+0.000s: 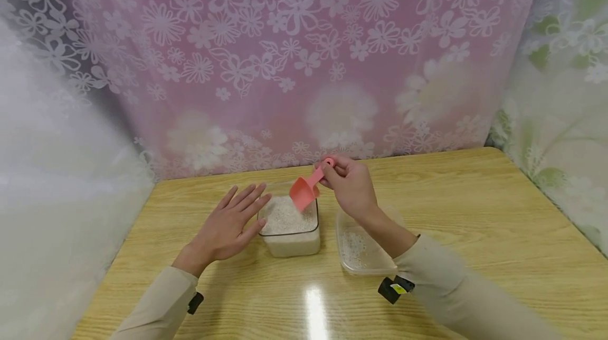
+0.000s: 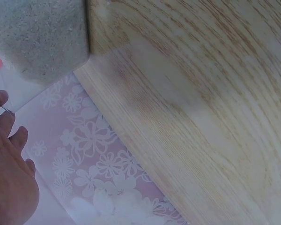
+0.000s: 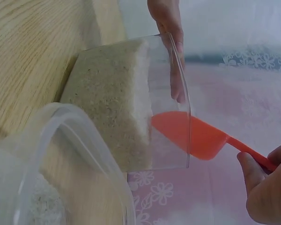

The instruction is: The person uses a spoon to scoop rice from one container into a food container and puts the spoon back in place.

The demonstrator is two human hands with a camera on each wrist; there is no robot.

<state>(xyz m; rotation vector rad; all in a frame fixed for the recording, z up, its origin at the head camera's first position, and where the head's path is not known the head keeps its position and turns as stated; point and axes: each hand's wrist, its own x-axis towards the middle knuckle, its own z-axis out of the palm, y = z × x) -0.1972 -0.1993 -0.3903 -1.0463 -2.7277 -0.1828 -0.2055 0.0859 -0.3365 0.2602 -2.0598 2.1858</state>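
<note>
While the right hand [image 1: 351, 184] is pinching the handle of a pink plastic scoop [image 1: 302, 192] between thumb and fingers, the scoop's bowl is hanging inside the top of a clear square container [image 1: 292, 247], tilting down toward the rice [image 1: 285, 218]; whether its tip is touching the grains is hard to tell. The left hand [image 1: 233, 229] is holding nothing, its fingers extending straight and spreading apart along the container's left rim. To the container's right, a clear plastic tub [image 1: 370, 270] is sitting under the right forearm, with loose rice grains [image 1: 353, 247] lying in it. Both vessels are standing apart on a wood-grain table [image 1: 475, 213], and a pink floral curtain [image 1: 285, 55] is hanging behind.
</note>
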